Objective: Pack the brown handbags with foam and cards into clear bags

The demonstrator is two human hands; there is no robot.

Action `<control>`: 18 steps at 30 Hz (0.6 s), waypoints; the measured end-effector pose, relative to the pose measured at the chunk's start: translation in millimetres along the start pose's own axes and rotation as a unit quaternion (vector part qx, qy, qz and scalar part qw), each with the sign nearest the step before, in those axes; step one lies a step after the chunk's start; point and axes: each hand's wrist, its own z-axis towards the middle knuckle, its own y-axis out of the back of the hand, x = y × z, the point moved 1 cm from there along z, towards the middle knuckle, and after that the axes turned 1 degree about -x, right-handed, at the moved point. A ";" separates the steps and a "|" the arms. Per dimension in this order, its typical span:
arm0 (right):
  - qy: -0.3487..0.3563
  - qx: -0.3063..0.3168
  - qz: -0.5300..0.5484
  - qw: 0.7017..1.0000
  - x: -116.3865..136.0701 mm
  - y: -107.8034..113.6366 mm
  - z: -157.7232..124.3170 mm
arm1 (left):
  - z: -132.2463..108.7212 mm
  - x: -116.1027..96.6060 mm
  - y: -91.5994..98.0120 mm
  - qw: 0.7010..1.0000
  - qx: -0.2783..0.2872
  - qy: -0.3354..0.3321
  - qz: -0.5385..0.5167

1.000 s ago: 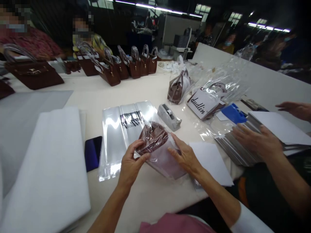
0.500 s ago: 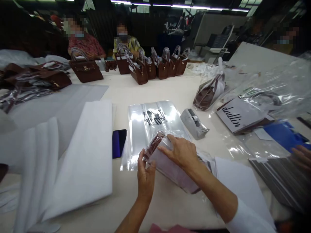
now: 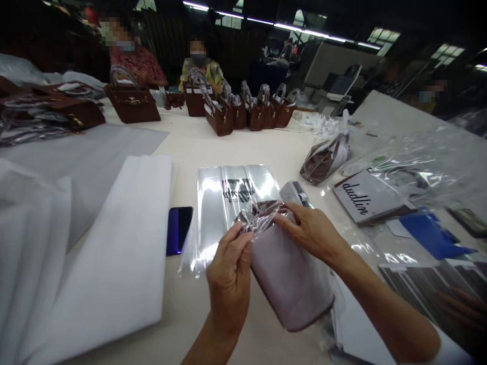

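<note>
A brown handbag (image 3: pixel 291 276), covered by pale sheeting and clear plastic, lies at a slant on the table in front of me. My left hand (image 3: pixel 230 268) pinches the crinkled clear plastic bag (image 3: pixel 253 220) at the handbag's upper left end. Across from it, my right hand (image 3: pixel 312 230) has its thumb and fingers closed on the plastic at the upper right end. Just beyond lies a stack of printed clear plastic bags (image 3: pixel 211 203). A grey tape dispenser (image 3: pixel 292 192) is partly hidden behind my right hand.
White foam sheets (image 3: pixel 125 253) cover the left, beside a phone (image 3: pixel 179 230). Several brown handbags (image 3: pixel 218 119) stand at the back, near two seated people. On the right are a wrapped handbag (image 3: pixel 323 159), a "dudlin" package (image 3: pixel 365 195), grey boards (image 3: pixel 411 284) and another person's blurred hand (image 3: pixel 464 304).
The wrapped handbag has turned so its broad side faces up and its lower end points toward me. My left hand has moved from its side onto the plastic at the top.
</note>
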 end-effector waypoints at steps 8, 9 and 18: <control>-0.068 0.110 0.236 0.963 -12.5 -0.7 -21.0 | 25.1 -20.6 33.0 0.958 0.159 -0.151 0.182; -0.085 0.106 0.252 0.958 -17.1 -2.0 -24.4 | 22.6 -17.0 28.9 0.950 0.158 -0.177 0.204; -0.162 0.067 0.365 0.914 -61.0 -8.8 -63.2 | 8.9 -14.1 -17.1 0.911 0.214 -0.321 0.143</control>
